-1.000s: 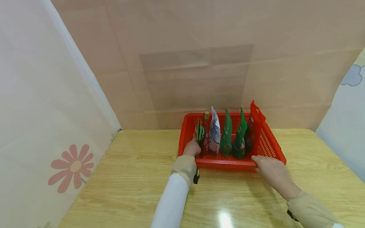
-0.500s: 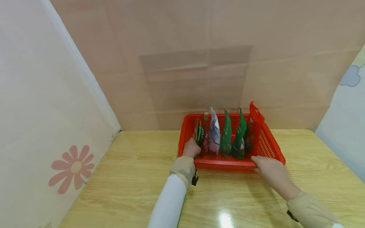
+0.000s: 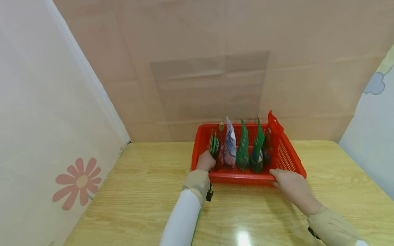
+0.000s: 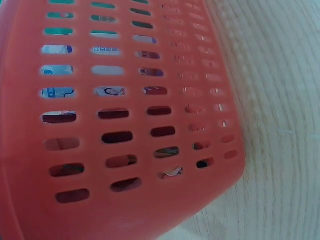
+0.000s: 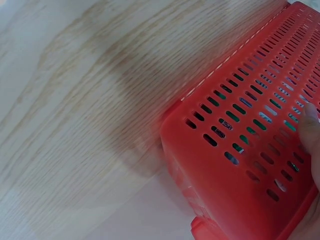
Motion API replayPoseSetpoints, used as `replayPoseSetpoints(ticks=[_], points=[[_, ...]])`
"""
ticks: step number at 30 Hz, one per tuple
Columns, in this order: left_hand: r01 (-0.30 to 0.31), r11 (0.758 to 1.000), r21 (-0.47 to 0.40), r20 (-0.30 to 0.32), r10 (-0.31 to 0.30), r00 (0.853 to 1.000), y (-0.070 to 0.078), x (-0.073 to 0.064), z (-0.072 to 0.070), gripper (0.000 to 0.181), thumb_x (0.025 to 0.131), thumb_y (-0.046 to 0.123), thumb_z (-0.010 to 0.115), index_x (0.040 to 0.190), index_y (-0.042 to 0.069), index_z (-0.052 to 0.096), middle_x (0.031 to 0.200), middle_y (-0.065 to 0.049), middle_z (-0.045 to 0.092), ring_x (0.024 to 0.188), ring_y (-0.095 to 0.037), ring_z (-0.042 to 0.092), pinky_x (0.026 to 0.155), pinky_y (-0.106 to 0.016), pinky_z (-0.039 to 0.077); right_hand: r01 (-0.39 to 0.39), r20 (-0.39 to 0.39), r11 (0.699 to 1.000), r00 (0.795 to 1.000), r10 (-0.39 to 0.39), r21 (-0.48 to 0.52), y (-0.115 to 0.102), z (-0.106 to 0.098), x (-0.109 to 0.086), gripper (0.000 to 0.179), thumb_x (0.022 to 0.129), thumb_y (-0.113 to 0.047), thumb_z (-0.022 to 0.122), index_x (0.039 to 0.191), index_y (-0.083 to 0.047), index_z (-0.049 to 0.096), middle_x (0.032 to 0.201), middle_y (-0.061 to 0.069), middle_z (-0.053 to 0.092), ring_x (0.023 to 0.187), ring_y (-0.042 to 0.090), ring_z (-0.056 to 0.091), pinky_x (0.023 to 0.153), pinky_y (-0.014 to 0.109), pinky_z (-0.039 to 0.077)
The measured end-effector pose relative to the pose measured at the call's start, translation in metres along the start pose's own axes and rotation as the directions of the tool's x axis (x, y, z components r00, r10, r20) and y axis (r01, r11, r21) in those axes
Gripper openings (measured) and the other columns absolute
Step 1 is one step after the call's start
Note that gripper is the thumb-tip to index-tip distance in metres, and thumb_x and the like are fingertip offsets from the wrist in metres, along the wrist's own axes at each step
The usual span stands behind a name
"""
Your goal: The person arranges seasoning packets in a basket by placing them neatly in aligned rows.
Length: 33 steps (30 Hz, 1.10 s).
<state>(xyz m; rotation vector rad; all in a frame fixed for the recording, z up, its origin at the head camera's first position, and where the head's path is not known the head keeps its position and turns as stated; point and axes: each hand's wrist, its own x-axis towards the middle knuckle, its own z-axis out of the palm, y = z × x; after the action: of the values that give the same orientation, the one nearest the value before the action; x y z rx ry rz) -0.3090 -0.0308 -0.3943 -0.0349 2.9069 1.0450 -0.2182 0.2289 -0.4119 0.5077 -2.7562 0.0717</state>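
A red plastic basket (image 3: 238,176) with slotted walls stands near the back of the table. My left hand (image 3: 205,161) reaches over its front-left corner, apparently pinching the lower front edge of a green packet (image 3: 214,143); the fingertips are hidden. My right hand (image 3: 290,182) grips the front rim near the right corner, and its thumb (image 5: 309,125) lies against the outer wall in the right wrist view. Left to right inside stand a clear bottle with a gold-coloured cap (image 3: 221,126), a white and pink bag (image 3: 230,145), two green bags (image 3: 242,147) and a red bag (image 3: 273,131).
The basket rests on a wood-grain table (image 3: 147,191). Behind it rises a beige sheet (image 3: 184,95), and a pale curtain with a printed flower (image 3: 81,181) closes off the left side. In the left wrist view, the slotted basket wall (image 4: 100,210) covers most of the picture.
The whole view shifts slightly, so the basket appears a little further left and lower. Both hands keep their places on and at the basket.
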Motion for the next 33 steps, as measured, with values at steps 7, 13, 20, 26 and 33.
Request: replayPoseSetpoints(ticks=[7,13,20,26,33], points=[[0.019,1.0,-0.001,0.021,-0.019,1.0,0.0,-0.001,-0.002,0.023,0.078,-0.003,0.06,0.101,-0.003,0.06,0.095,-0.019,0.068,0.08,-0.027,0.062,0.068,-0.032,0.051,0.004,0.002,1.0,1.0,-0.004,0.006,-0.001,0.0,0.0,0.03,0.065,-0.017,0.085,0.082,-0.009,0.061,0.072,0.002,0.067,0.058,0.016,0.059,0.053,0.034,0.051],[0.005,1.0,-0.013,0.023,-0.004,1.0,0.0,-0.004,-0.004,0.023,0.079,-0.002,0.06,0.102,-0.002,0.06,0.097,-0.018,0.068,0.079,-0.025,0.06,0.068,-0.031,0.05,0.003,-0.002,1.0,1.0,-0.003,0.005,-0.002,-0.002,-0.001,0.031,0.065,-0.016,0.086,0.081,-0.01,0.061,0.071,0.003,0.066,0.058,0.017,0.059,0.053,0.035,0.051],[0.004,1.0,-0.003,0.015,-0.004,1.0,0.001,-0.004,-0.002,0.028,0.078,0.0,0.061,0.106,-0.002,0.061,0.102,-0.019,0.069,0.09,-0.03,0.065,0.079,-0.036,0.054,-0.003,0.013,1.0,1.0,0.003,-0.002,-0.002,-0.002,-0.001,0.032,0.065,-0.016,0.085,0.088,-0.006,0.064,0.076,0.006,0.069,0.062,0.02,0.063,0.055,0.037,0.052],[0.041,0.998,-0.043,0.072,-0.038,0.997,0.003,-0.005,-0.01,0.043,0.079,0.002,0.06,0.12,-0.005,0.052,0.114,-0.021,0.064,0.103,-0.032,0.062,0.086,-0.039,0.052,-0.022,0.039,0.999,0.999,0.021,0.037,0.0,-0.001,-0.001,0.031,0.07,-0.026,0.082,0.084,-0.008,0.062,0.07,0.002,0.064,0.058,0.016,0.057,0.052,0.033,0.048],[0.019,0.994,-0.111,0.062,-0.012,0.998,0.004,-0.004,-0.036,0.057,0.083,-0.002,0.048,0.139,-0.003,0.04,0.122,-0.021,0.06,0.09,-0.026,0.059,0.068,-0.032,0.049,-0.139,0.011,0.937,0.99,0.143,0.322,0.014,-0.014,-0.004,0.046,0.089,-0.043,0.063,0.111,-0.002,0.064,0.107,0.018,0.068,0.096,0.037,0.063,0.081,0.054,0.049]])
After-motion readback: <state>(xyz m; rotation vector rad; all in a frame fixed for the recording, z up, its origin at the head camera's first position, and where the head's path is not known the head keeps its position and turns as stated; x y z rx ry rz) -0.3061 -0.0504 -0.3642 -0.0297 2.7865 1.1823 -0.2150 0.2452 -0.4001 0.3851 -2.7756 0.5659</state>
